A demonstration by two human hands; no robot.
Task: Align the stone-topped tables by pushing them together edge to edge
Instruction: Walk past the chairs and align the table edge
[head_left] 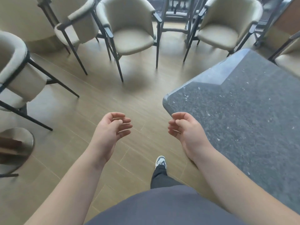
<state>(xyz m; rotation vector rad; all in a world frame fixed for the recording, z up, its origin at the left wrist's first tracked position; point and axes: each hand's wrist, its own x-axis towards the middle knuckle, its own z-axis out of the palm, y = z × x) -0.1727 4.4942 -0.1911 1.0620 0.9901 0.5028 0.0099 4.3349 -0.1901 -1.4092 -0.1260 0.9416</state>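
Note:
A dark grey speckled stone-topped table (243,114) fills the right side, its rounded near-left corner pointing toward the middle of the floor. My right hand (183,127) hovers over that corner with fingers loosely curled, holding nothing. My left hand (113,125) hangs in the air over the wooden floor to the left of the table, palm turned inward, fingers loosely curled and empty. The two hands face each other. A second table's dark top edge (276,15) shows at the far right corner.
Several beige armchairs with dark metal legs stand around: one at the left (17,75), two at the back (129,30) (225,28), another at the right edge (289,60). A round pedestal base (19,143) lies at the left. My shoe (160,161) is on the wooden floor.

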